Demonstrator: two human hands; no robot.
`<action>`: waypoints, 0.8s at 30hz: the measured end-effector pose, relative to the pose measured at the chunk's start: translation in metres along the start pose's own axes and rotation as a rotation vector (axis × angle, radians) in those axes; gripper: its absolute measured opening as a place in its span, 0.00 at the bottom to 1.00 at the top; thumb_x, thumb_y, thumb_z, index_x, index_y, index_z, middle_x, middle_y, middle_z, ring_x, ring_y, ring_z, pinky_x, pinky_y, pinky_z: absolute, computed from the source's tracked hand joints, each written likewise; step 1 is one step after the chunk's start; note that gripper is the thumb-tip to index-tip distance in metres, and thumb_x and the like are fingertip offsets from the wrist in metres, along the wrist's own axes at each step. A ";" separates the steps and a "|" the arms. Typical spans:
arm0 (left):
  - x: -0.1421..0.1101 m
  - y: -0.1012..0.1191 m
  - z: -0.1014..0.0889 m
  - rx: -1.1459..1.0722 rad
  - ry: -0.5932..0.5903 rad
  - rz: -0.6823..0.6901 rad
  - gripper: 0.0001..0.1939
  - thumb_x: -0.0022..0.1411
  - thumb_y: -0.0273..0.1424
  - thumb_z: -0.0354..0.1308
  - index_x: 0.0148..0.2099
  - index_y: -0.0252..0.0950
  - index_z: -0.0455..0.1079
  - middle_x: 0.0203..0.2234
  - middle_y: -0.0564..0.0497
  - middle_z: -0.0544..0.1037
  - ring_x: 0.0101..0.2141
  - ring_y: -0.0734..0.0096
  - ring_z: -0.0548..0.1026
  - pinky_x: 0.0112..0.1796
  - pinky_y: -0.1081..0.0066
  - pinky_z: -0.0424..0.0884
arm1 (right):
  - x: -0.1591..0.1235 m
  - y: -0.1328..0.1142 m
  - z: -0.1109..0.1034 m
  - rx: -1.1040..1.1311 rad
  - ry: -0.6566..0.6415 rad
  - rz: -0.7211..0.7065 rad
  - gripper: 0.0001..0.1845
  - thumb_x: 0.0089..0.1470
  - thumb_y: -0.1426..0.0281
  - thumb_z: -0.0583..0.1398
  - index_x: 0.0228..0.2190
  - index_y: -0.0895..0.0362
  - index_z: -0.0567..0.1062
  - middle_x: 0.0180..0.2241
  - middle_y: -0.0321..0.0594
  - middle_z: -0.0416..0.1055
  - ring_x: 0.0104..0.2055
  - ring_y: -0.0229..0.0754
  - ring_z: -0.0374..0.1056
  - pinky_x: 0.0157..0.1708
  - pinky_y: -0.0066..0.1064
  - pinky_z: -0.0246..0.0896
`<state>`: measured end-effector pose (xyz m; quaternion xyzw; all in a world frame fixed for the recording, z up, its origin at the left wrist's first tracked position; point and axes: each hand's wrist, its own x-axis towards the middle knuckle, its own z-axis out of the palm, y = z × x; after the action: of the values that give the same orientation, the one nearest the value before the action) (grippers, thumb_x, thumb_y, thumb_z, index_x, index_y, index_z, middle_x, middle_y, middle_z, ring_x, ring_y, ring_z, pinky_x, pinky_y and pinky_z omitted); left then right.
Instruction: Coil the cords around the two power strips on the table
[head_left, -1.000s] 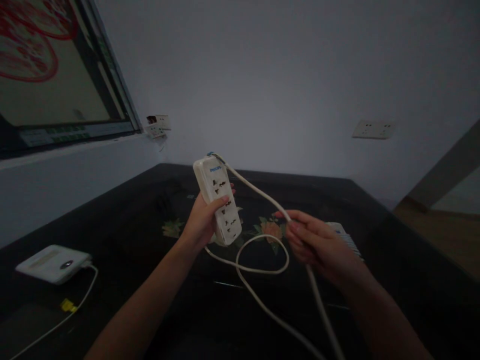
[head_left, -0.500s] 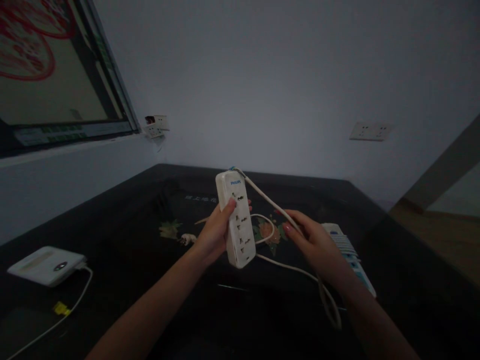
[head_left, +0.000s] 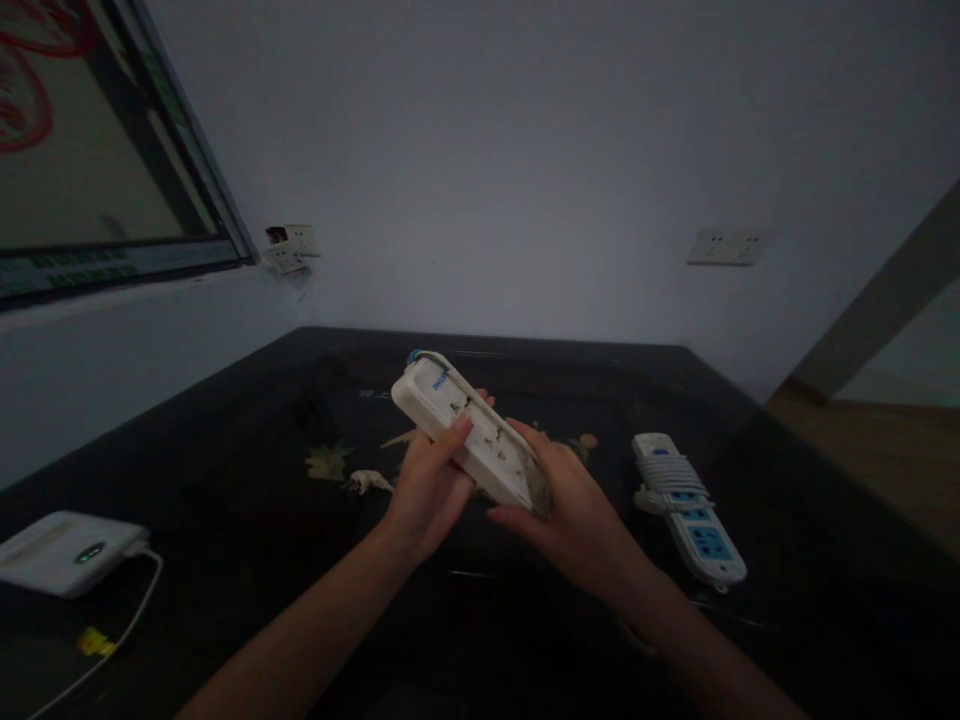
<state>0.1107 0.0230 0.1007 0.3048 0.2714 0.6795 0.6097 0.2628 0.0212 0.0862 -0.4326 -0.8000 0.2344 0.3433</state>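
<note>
I hold a white power strip (head_left: 457, 425) with a blue logo over the dark table (head_left: 225, 450), tilted with its far end up and to the left. My left hand (head_left: 427, 490) grips its middle from below, thumb across the socket face. At the near end my right hand (head_left: 570, 505) is closed, its fingers curled behind the strip. The strip's white cord leaves the far end and is mostly hidden behind the strip and my hands.
A second power strip (head_left: 686, 505) with blue sockets and its cord wound round it lies to the right. A white box (head_left: 64, 550) with a cable sits at the left edge. Wall sockets (head_left: 726, 247) are behind; a window (head_left: 90, 180) is left.
The strip tilted from upright to slanting left. My right hand left the cord loop in the air and came in to the strip's near end; the loose cord loop is gone from view.
</note>
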 end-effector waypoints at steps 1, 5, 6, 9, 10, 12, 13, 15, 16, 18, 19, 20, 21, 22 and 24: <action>-0.001 0.001 0.001 0.000 -0.020 0.014 0.26 0.47 0.34 0.68 0.49 0.40 0.67 0.44 0.48 0.75 0.54 0.54 0.67 0.51 0.62 0.67 | 0.001 0.001 0.000 0.031 -0.005 -0.033 0.41 0.46 0.64 0.65 0.59 0.53 0.55 0.58 0.48 0.61 0.58 0.54 0.58 0.54 0.51 0.56; -0.003 0.022 0.002 0.045 -0.183 0.041 0.34 0.45 0.38 0.70 0.55 0.45 0.64 0.49 0.49 0.74 0.58 0.52 0.63 0.52 0.59 0.66 | 0.004 0.005 -0.017 0.034 -0.003 -0.155 0.39 0.47 0.67 0.64 0.58 0.52 0.57 0.56 0.48 0.64 0.56 0.51 0.62 0.52 0.47 0.59; -0.002 0.032 0.002 0.061 -0.233 0.032 0.35 0.45 0.43 0.69 0.55 0.44 0.64 0.50 0.47 0.74 0.59 0.50 0.62 0.52 0.57 0.66 | 0.004 0.005 -0.026 -0.011 -0.004 -0.181 0.39 0.47 0.67 0.64 0.58 0.52 0.57 0.55 0.48 0.65 0.55 0.51 0.63 0.51 0.47 0.60; 0.000 0.061 -0.005 0.132 -0.344 -0.048 0.40 0.43 0.56 0.64 0.55 0.39 0.67 0.52 0.41 0.72 0.58 0.41 0.62 0.49 0.51 0.67 | 0.000 0.007 -0.056 -0.172 -0.043 -0.240 0.40 0.46 0.68 0.64 0.59 0.49 0.58 0.50 0.45 0.67 0.49 0.49 0.66 0.46 0.42 0.64; 0.000 0.069 -0.008 0.188 -0.374 -0.088 0.41 0.43 0.57 0.63 0.54 0.37 0.68 0.53 0.40 0.71 0.57 0.39 0.62 0.48 0.50 0.68 | -0.002 0.007 -0.065 -0.213 -0.061 -0.261 0.40 0.46 0.70 0.64 0.59 0.48 0.59 0.49 0.44 0.68 0.48 0.48 0.67 0.45 0.40 0.65; 0.001 0.078 -0.014 0.356 -0.440 -0.171 0.38 0.46 0.53 0.64 0.55 0.36 0.69 0.54 0.39 0.70 0.55 0.37 0.64 0.46 0.52 0.70 | -0.006 0.008 -0.077 -0.268 -0.083 -0.301 0.40 0.45 0.74 0.63 0.58 0.45 0.60 0.48 0.42 0.68 0.46 0.46 0.67 0.43 0.36 0.66; 0.001 0.080 -0.016 0.448 -0.473 -0.215 0.36 0.48 0.50 0.64 0.55 0.37 0.69 0.54 0.39 0.70 0.54 0.38 0.66 0.45 0.54 0.71 | -0.008 0.008 -0.081 -0.289 -0.087 -0.319 0.40 0.44 0.76 0.62 0.58 0.45 0.61 0.48 0.42 0.68 0.46 0.46 0.67 0.43 0.36 0.66; 0.001 0.078 -0.019 0.594 -0.527 -0.296 0.32 0.52 0.45 0.64 0.56 0.37 0.68 0.54 0.39 0.70 0.51 0.43 0.69 0.42 0.59 0.73 | -0.011 0.007 -0.086 -0.334 -0.074 -0.339 0.41 0.42 0.79 0.61 0.58 0.44 0.62 0.48 0.42 0.67 0.47 0.46 0.66 0.42 0.35 0.67; 0.001 0.076 -0.019 0.640 -0.549 -0.329 0.30 0.54 0.44 0.63 0.57 0.38 0.68 0.53 0.39 0.71 0.49 0.46 0.72 0.39 0.62 0.74 | -0.012 0.006 -0.087 -0.357 -0.065 -0.347 0.42 0.41 0.79 0.60 0.58 0.44 0.62 0.48 0.42 0.67 0.47 0.47 0.66 0.42 0.35 0.67; 0.001 0.070 -0.018 0.691 -0.603 -0.375 0.28 0.56 0.42 0.61 0.57 0.38 0.67 0.51 0.40 0.72 0.43 0.53 0.75 0.33 0.69 0.74 | -0.013 0.005 -0.090 -0.394 -0.056 -0.348 0.41 0.42 0.80 0.59 0.58 0.45 0.62 0.48 0.43 0.68 0.47 0.47 0.66 0.42 0.35 0.67; 0.002 0.067 -0.018 0.701 -0.633 -0.395 0.27 0.56 0.42 0.61 0.57 0.38 0.67 0.51 0.41 0.72 0.41 0.57 0.76 0.31 0.71 0.74 | -0.014 0.004 -0.091 -0.404 -0.053 -0.345 0.40 0.43 0.81 0.59 0.57 0.45 0.63 0.48 0.42 0.68 0.48 0.46 0.66 0.42 0.35 0.67; 0.003 0.064 -0.018 0.700 -0.666 -0.424 0.27 0.57 0.41 0.61 0.57 0.38 0.66 0.50 0.41 0.73 0.38 0.61 0.76 0.29 0.73 0.73 | -0.014 0.004 -0.093 -0.409 -0.056 -0.339 0.39 0.43 0.81 0.58 0.57 0.46 0.63 0.49 0.42 0.68 0.48 0.46 0.66 0.43 0.35 0.67; 0.005 0.061 -0.018 0.691 -0.700 -0.459 0.28 0.57 0.41 0.61 0.58 0.39 0.65 0.48 0.42 0.73 0.36 0.63 0.77 0.28 0.74 0.73 | -0.015 0.003 -0.095 -0.414 -0.058 -0.334 0.38 0.44 0.81 0.58 0.56 0.47 0.64 0.49 0.42 0.67 0.49 0.45 0.66 0.44 0.34 0.67; 0.006 0.058 -0.018 0.679 -0.730 -0.491 0.28 0.57 0.41 0.61 0.59 0.40 0.64 0.47 0.43 0.74 0.35 0.65 0.77 0.28 0.73 0.73 | -0.015 0.003 -0.097 -0.420 -0.059 -0.328 0.37 0.44 0.81 0.58 0.56 0.48 0.64 0.50 0.42 0.67 0.50 0.45 0.65 0.45 0.34 0.67; 0.009 0.053 -0.019 0.681 -0.759 -0.512 0.29 0.56 0.40 0.61 0.59 0.40 0.63 0.46 0.44 0.75 0.35 0.66 0.77 0.29 0.73 0.73 | -0.015 0.004 -0.100 -0.436 -0.059 -0.322 0.37 0.44 0.82 0.58 0.56 0.48 0.64 0.50 0.42 0.67 0.50 0.45 0.65 0.45 0.35 0.67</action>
<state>0.0609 0.0262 0.1282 0.6315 0.3021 0.2272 0.6770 0.3460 0.0176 0.1440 -0.3565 -0.8997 0.0117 0.2516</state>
